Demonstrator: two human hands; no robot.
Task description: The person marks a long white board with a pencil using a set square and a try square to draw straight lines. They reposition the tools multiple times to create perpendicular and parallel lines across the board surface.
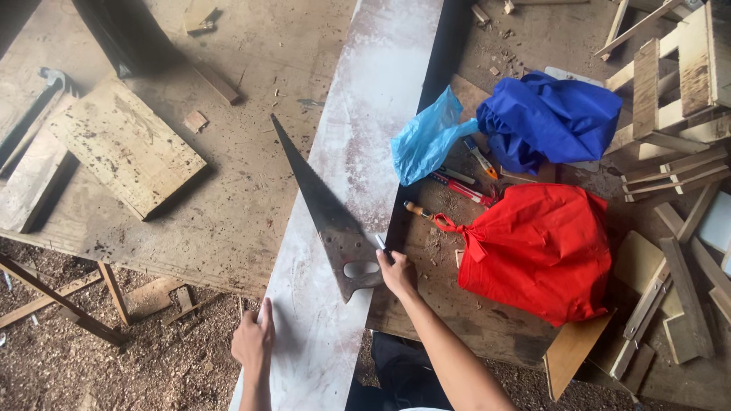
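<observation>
A long whitish board (365, 114) runs from the near edge up to the far middle. A hand saw (324, 209) lies across it, its dark blade pointing up and left. My right hand (397, 272) rests at the saw's handle end by the board's right edge, fingers closed around a small pale object; the grip on the handle itself is unclear. My left hand (253, 340) presses flat against the board's left edge near the bottom.
A red cloth bag (541, 247), a blue cloth bag (552, 118) and a light blue plastic bag (426, 141) lie right of the board with screwdrivers (461, 186). A square wood piece (122, 144) sits left. Wooden frames (674, 84) are stacked at right. Sawdust covers the ground.
</observation>
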